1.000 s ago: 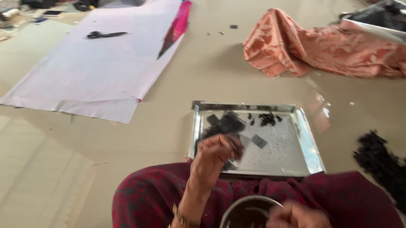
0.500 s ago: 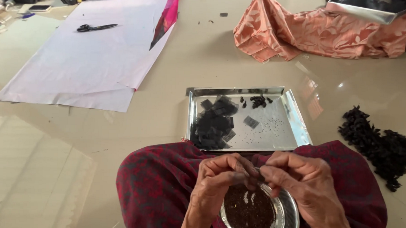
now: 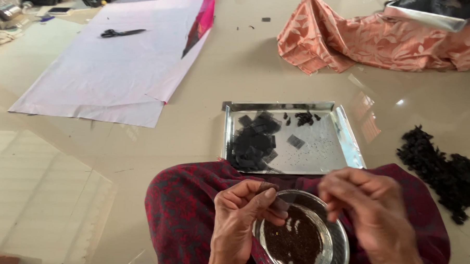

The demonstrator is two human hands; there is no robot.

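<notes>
A: Head view, scanning from left of the steel bowl (image 3: 314,254): scissors (image 3: 122,33) on the pale sheet (image 3: 107,70), far up-left.
B: Hands?
A: Left hand (image 3: 241,220) at the bowl's left rim, pinching a thin dark square (image 3: 278,204) over it. Right hand (image 3: 370,222) at the right rim, fingers loosely curled, blurred; can't tell if it holds anything.
B: Step?
A: Looks like filling the square from the bowl. Steel tray (image 3: 344,133) just beyond the bowl holds more squares; dark pile (image 3: 444,168) to the right.
</notes>
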